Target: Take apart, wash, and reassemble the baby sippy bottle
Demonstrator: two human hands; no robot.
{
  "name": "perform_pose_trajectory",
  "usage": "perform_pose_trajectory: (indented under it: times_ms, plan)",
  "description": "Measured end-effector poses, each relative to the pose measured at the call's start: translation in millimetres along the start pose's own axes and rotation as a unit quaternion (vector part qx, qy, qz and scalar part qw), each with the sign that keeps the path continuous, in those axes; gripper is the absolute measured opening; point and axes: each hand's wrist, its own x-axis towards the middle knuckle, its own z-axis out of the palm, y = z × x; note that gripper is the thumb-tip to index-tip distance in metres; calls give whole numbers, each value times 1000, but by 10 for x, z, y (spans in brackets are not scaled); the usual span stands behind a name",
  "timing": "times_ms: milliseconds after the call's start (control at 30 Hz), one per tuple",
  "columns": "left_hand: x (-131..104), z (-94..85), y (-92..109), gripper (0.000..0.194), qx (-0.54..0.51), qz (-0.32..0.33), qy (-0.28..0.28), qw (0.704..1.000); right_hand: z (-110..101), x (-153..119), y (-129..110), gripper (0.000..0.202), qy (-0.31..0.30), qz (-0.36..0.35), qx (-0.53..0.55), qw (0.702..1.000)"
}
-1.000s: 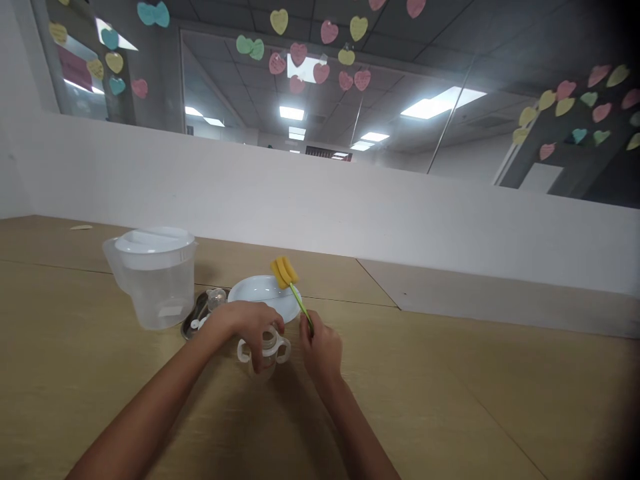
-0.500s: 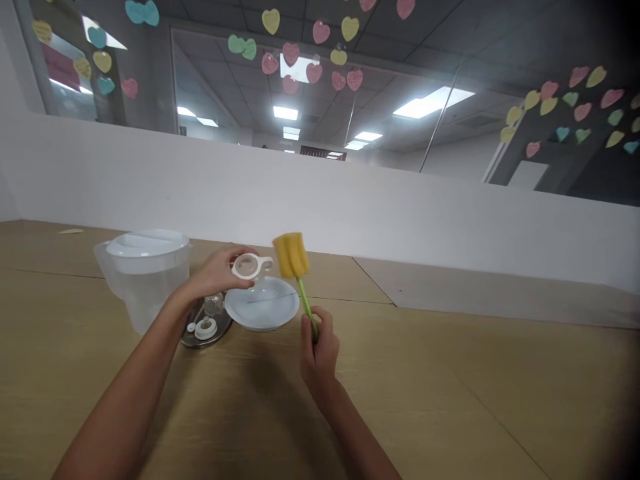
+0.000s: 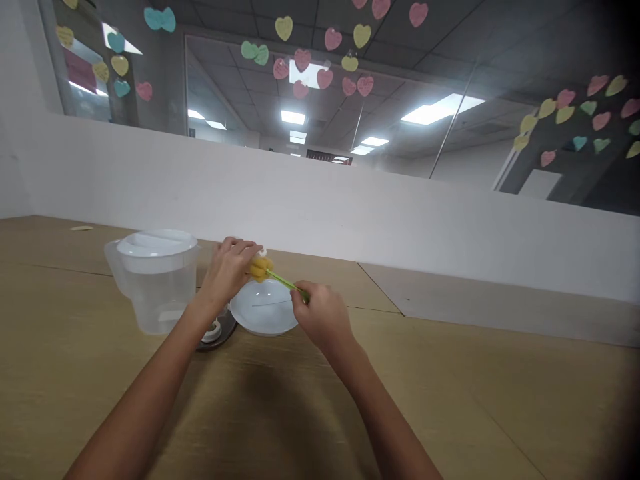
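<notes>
My left hand (image 3: 227,268) is closed around a white-rimmed piece (image 3: 263,252) with a small loop; most of it is hidden behind my fingers and the sponge. Gripping the green stick of a sponge brush (image 3: 260,269), my right hand (image 3: 323,315) points its yellow sponge head leftward. The sponge is against the white-rimmed piece, and I cannot tell how far inside it sits. Both hands are above a white bowl (image 3: 265,325) that holds a clear liquid. Below my left wrist lies a round metal tray (image 3: 225,335) with a white ring (image 3: 214,331) on it, partly hidden by my forearm.
A translucent lidded pitcher (image 3: 163,283) stands left of my left hand. Behind the wooden table (image 3: 280,413) runs a white wall (image 3: 300,200) under a window with heart-shaped notes. A small flat pale piece (image 3: 81,228) lies far left.
The sponge brush has swung from upright to pointing left, its head now at the white-rimmed piece. My left hand has turned, hiding most of that piece. The view has shifted slightly.
</notes>
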Motion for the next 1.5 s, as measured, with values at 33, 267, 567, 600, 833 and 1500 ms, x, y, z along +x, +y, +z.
perform_pose_trajectory:
  times_ms: [33,267,567,600,833,1500]
  plan:
    - [1,-2,68,43,-1,10,-4,1000,-11,24,-50,21,1,0,-9,1000]
    - [31,-25,205,52,-38,15,-29,999,87,116,-84,24,52,-88,-12,995]
    - [29,38,144,50,-83,-8,-30,996,-31,141,66,20,168,-106,127,972]
    - [26,66,150,50,-81,-13,-36,996,-84,136,74,21,178,-94,177,963]
    - [-83,346,81,45,18,-8,-42,999,-594,1,273,24,342,-4,280,897]
    - [5,-248,473,61,-199,-97,-242,945,353,528,899,23,-220,143,10,965]
